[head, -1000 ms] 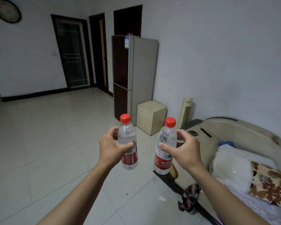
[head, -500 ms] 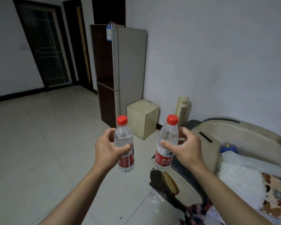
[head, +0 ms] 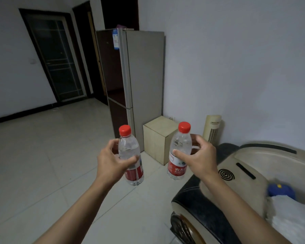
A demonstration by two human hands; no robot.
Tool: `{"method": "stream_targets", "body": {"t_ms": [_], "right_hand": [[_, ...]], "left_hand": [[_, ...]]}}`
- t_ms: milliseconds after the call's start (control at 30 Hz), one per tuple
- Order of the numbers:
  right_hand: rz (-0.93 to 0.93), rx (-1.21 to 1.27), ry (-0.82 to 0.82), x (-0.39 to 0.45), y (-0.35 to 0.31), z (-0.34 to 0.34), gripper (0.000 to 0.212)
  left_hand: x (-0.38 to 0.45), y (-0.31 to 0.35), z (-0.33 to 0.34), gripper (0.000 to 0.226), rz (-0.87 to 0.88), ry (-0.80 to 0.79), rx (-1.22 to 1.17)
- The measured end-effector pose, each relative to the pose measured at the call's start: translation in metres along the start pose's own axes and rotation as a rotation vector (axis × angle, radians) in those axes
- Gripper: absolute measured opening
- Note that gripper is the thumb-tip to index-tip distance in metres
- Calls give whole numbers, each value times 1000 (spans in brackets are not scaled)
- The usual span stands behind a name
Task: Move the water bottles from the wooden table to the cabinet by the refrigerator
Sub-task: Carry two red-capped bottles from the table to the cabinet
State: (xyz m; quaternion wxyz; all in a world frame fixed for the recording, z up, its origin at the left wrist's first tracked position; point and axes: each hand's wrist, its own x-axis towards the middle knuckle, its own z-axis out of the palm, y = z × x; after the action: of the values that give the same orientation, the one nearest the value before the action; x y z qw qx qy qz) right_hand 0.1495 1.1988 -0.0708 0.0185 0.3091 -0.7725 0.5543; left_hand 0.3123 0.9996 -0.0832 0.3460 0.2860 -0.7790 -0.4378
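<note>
I hold two clear water bottles with red caps and red labels upright in front of me. My left hand (head: 113,162) is wrapped around the left bottle (head: 128,148). My right hand (head: 199,155) grips the right bottle (head: 180,145). Straight ahead, beyond the bottles, a small beige cabinet (head: 157,140) stands on the floor against the wall, right beside the tall refrigerator (head: 137,81). Its flat top carries nothing. The wooden table is out of sight.
A cream tower fan (head: 212,129) stands against the wall to the right of the cabinet. A cream and black sofa arm (head: 218,182) with a mosquito coil (head: 226,174) on it, plus pillows, fills the lower right. Pale tiled floor (head: 42,164) spreads left toward dark doors (head: 54,57).
The refrigerator and beige cabinet have grown larger and moved toward the middle of the view as I come closer. Both hands keep the bottles upright in the same grip.
</note>
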Motion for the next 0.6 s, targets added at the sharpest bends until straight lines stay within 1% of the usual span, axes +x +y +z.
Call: {"method": "stream_targets", "body": {"t_ms": [133, 300, 400, 600], "right_hand": [[11, 10, -5, 50, 16, 22, 46], [14, -1, -12, 116, 33, 70, 45], [-12, -2, 9, 155, 37, 101, 45], [22, -17, 53, 241, 44, 158, 47]], "left_hand": [[55, -17, 14, 58, -6, -9, -13], [130, -53, 25, 55, -14, -28, -31], [181, -75, 31, 55, -6, -40, -65], [289, -110, 41, 53, 36, -99, -104]]}}
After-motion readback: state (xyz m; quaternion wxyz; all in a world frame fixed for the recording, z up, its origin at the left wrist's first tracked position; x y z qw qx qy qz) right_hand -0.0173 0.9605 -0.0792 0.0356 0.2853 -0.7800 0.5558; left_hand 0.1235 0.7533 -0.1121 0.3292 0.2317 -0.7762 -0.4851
